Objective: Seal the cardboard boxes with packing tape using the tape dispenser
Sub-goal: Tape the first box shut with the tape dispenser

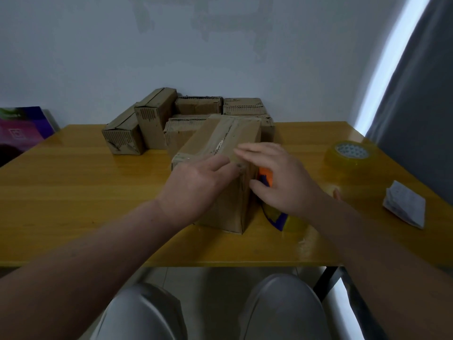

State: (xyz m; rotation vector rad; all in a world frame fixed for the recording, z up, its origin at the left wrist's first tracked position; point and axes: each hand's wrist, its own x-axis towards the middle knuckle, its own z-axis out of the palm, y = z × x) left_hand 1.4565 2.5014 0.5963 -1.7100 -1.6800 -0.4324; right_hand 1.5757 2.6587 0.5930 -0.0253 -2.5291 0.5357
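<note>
Table [73, 192]: glossy yellow-brown wooden top, seen from above by the seated person; its near edge runs across the lower middle of the view.
Near box [220, 153]: a cardboard box standing at the centre of the table, its long axis running from near to far; a strip of clear tape [221, 141] lies along the top seam.
Left hand [196, 185]: laid on the near left top corner of the near box, palm down, fingers [220, 165] loosely spread and extended, pressing flat rather than grasping.
Right hand [277, 177]: over the near right top edge of the near box, fingers [250, 150] stretched out across the top and thumb against the right side; the hand is unclenched and grips nothing that can be seen.
Tape dispenser [277, 217]: orange and blue body with a yellowish roll, lying on the table just beside the right side of the near box, largely hidden under the right hand and wrist.
Stack of boxes [157, 119]: several more cardboard boxes clustered at the far middle of the table, directly behind the near box.
Spare tape roll [350, 155]: a yellowish clear roll lying flat near the far right of the table, well apart from the hands.
Folded cloth [404, 207]: a grey piece on the right edge of the table, nearer than the spare roll.
Knees [147, 312]: light-coloured trousers visible below the table's near edge.
</note>
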